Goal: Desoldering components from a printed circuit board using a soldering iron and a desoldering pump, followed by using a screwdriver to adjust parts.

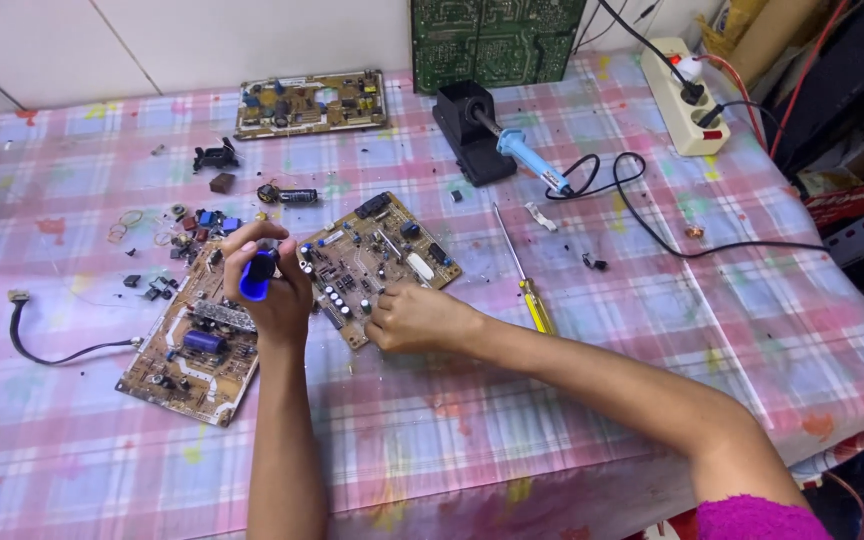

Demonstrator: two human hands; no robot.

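A table covered with a pink, blue and white checked cloth (pixel 512 440) is being viewed from above, its fabric marked with small stains and specks. Nearest the viewer, two bare forearms are being stretched over it. A blue-handled tool (pixel 259 276) is being gripped in the closed left hand (pixel 270 285), held upright over the gap between two boards. The right hand (pixel 414 317) is being kept curled narrow, its fingertips pressed to the near edge of the tan circuit board (pixel 380 262), which is lying at the table's middle, turned at an angle. Whether anything is being pinched there cannot be told. Just left of it, partly under the left hand, a second brown circuit board (pixel 192 360) is being left flat, with a black cable (pixel 52 350) trailing off its left edge. A yellow-handled screwdriver (pixel 527 275) is lying just right of the tan board. Loose small components (pixel 187 225) are scattered farther left. Beyond, a blue soldering iron (pixel 532 160) is being rested in a black stand (pixel 467 130), its black cord (pixel 652 225) looping rightward. At the far edge a third board (pixel 310 102) is lying flat, a green board (pixel 497 40) is being leaned against the white wall (pixel 202 40), and a white power strip (pixel 687 95) is being occupied by plugs. At the right, a red box (pixel 847 200) and brown cardboard (pixel 762 30) are stacked beside the table.
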